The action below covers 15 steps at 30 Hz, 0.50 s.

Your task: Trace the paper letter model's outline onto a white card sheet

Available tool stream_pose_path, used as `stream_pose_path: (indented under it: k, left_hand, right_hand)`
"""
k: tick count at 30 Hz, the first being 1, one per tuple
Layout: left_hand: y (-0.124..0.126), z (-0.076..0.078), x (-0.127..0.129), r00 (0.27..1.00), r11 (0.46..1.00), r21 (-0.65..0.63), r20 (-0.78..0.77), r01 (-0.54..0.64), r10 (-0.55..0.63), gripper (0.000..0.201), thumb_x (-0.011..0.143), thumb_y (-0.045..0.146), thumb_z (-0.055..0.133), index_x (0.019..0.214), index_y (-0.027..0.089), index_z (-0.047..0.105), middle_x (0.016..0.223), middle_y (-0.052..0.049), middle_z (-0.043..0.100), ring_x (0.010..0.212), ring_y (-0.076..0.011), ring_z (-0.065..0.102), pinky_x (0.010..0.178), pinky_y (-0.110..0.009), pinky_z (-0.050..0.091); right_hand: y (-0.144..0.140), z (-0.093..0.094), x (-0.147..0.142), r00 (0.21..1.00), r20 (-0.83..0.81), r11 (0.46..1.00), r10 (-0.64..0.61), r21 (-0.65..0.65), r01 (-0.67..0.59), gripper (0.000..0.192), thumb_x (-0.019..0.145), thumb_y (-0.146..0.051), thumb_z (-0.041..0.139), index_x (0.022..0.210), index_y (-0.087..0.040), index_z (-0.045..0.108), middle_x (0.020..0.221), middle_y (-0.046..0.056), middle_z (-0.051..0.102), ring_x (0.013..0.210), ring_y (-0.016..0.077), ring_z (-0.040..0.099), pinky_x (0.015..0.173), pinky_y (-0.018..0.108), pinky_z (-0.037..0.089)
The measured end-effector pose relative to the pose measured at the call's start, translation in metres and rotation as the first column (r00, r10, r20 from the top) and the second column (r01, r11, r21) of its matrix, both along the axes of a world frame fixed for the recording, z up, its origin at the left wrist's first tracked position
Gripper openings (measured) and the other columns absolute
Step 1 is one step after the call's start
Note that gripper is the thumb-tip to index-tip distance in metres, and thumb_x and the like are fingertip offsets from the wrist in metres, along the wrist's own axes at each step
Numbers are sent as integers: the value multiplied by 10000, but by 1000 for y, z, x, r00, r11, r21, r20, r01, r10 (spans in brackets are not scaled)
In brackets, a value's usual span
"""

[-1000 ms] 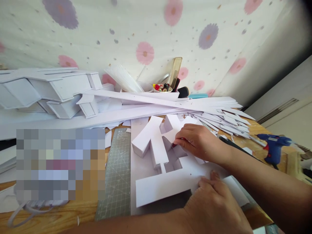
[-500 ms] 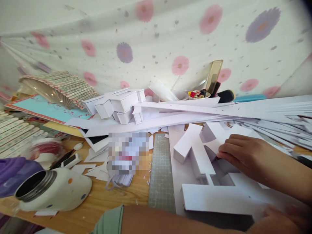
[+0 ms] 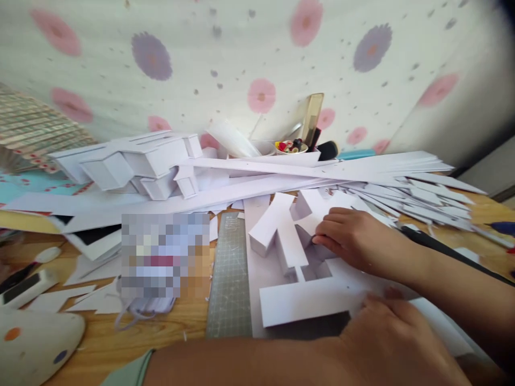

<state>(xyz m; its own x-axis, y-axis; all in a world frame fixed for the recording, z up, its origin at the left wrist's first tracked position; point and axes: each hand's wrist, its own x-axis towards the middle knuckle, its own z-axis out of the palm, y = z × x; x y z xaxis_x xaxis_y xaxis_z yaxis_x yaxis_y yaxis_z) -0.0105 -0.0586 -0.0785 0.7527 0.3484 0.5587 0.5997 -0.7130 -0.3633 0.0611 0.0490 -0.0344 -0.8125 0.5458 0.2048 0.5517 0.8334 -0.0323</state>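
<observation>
On the wooden desk, left to right:
Far left edge: white rounded container (image 3: 36,343) with two coloured dots showing, one orange, one dark blue; cut off by the frame.
Left back: one folded white card model (image 3: 132,163), boxy, lying on long white strips.
Blurred patch: pixelated block left of centre, nothing readable there.
Cutting mat: one grey-green gridded cutting mat (image 3: 230,279), narrow slice showing; printing at its top end too small to read.
Centre: one white foam-board model (image 3: 281,241), open box walls standing on a flat white sheet, long strip lying along its near edge.
Back centre: one small bowl of coloured bits (image 3: 290,146), gold-edged flat thing leaning behind it.
Right hand (image 3: 354,241): fingers curled, tips pressed on the model's right wall; whether it pinches anything, cannot tell.
Left hand (image 3: 396,343): palm down, fingers flat on the white sheet near the strip's right end, gripping nothing.
Right back: heap of cut white strips (image 3: 422,193), too many overlapped to count.
Far right: black cord (image 3: 442,249) across the desk.
Writing: none legible anywhere.
</observation>
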Motion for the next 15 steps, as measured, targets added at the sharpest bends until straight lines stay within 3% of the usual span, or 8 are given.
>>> stream_pose_path:
  k: [3,8,11,15]
  left_hand:
    - [2,4,-3,978,999,20,203,37,-40,139,640,229,573,512,175,574,510,-86,559,436,-178,444,361,-271,219]
    - [2,7,-3,976,997,75,218,13,-29,177,655,247,566,521,173,655,640,-149,680,466,-210,513,360,-276,241]
    - [0,6,-2,970,996,92,241,8,-31,151,633,226,567,538,170,672,682,-153,695,505,-229,552,356,-271,251]
    - [1,5,-1,967,995,97,254,-3,-22,163,644,230,562,529,169,659,640,-147,679,492,-224,541,353,-271,265]
  right_hand:
    - [-2,5,-1,1000,20,999,-16,-28,16,243,917,-199,489,741,-143,647,685,52,616,685,187,525,633,306,384]
    - [-4,8,2,1000,5,997,3,-74,-2,256,927,-217,474,768,-141,660,693,55,623,689,186,522,638,307,395]
    - [-3,9,4,999,-32,994,3,-113,-7,269,936,-231,463,783,-148,667,697,51,629,691,177,529,630,295,397]
    - [-1,6,3,998,-56,998,-7,-70,3,272,938,-234,465,787,-144,672,685,57,620,690,181,518,633,301,394]
